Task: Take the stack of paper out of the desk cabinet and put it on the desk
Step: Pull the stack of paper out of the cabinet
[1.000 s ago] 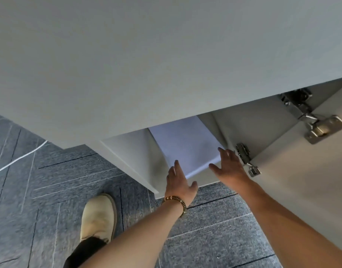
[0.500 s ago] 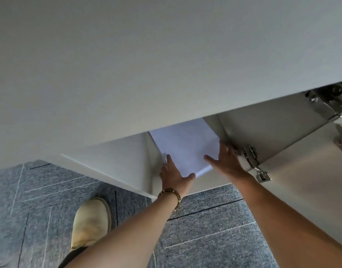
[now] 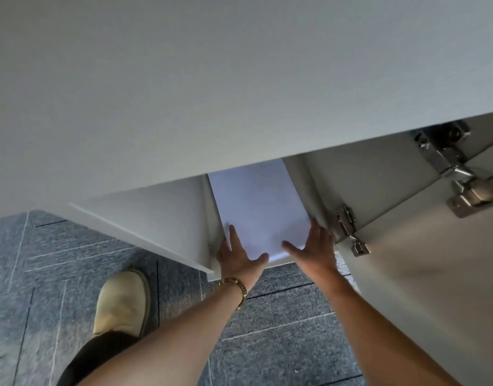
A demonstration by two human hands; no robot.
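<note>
The paper point(image 3: 258, 210) is lying flat inside the open cabinet point(image 3: 167, 218), in the middle of the frame just under the edge of the desk point(image 3: 239, 79), which is filling the whole upper half. Its far end is hidden under the desk; its near edge is showing just above the floor point(image 3: 281, 316).

The left hand point(image 3: 239, 257) is reaching in at the near left corner of the paper, fingers spread, the thumb stretching right along the near edge and one finger lying on the top sheet. The right hand point(image 3: 313, 249) is resting at the near right corner, fingers apart too, thumb pointing left over the paper. Neither hand is gripping yet, as far as can be seen; whether any fingers are under the paper cannot be told.

The paper is looking like loose sheets, so it is likely to be fairly heavy as a block yet floppy and slippery between layers: sheets may be fanning out or sliding off if taken from one side only. Sliding fingers underneath at both near corners, thumbs pressing on top, seems the safe hold, keeping it level. The right side wall and the lower hinge point(image 3: 351, 232), right of centre, are leaving little room for the right hand. The door point(image 3: 434, 288) is standing open at the right.
</note>
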